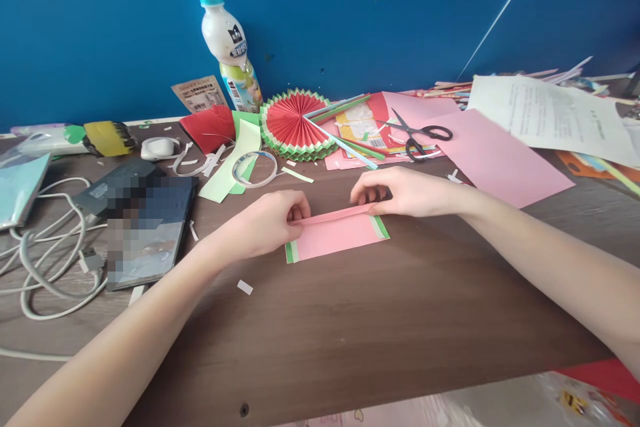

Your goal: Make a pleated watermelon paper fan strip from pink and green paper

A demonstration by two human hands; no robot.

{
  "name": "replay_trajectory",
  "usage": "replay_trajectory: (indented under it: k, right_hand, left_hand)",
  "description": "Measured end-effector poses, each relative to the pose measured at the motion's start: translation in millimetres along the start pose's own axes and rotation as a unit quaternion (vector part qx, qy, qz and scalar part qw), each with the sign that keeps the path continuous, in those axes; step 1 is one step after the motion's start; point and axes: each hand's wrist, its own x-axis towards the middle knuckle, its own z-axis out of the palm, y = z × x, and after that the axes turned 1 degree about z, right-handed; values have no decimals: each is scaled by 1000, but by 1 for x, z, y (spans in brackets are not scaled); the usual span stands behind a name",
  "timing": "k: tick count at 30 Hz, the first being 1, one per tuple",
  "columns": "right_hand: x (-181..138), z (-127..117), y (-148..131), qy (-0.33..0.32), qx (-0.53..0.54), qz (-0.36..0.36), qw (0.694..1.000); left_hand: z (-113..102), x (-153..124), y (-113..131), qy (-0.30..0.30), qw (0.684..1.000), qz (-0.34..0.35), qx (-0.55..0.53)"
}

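You are pinching the folded top edge of the pink paper strip [340, 237] with both hands. The left hand [270, 220] fingers are closing tight on its left end, and the right hand [400, 192] fingers are closing on its right end. The strip, green-edged at both short ends, is lying flat on the bench [350, 320], mid-bench, just before you. Container: the capped bottle [231, 47] is standing by the blue wall, whitish liquid showing above its label. The paper fan [295, 123] is lying beside the bottle. The scissors [417, 133] are resting on the pink sheet [495, 153], well apart from the strip.
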Motion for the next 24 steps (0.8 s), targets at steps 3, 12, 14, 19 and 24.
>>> replay_trajectory:
  k: [3,12,14,19,24]
  right_hand:
    - [0,-2,1,26,20,-26,999]
    - [5,6,0,295,-129,-239,916]
    - [7,8,4,306,-187,-266,895]
    - [8,11,10,190,-188,-250,931]
    - [3,7,2,61,-130,-155,977]
  left_hand:
    - [-4,-1,4,34,999,16,-1]
    - [-1,1,5,226,950,115,181]
    - [3,3,1,226,939,137,222]
    - [8,3,1,154,946,167,231]
    - [6,-3,11,76,968,159,177]
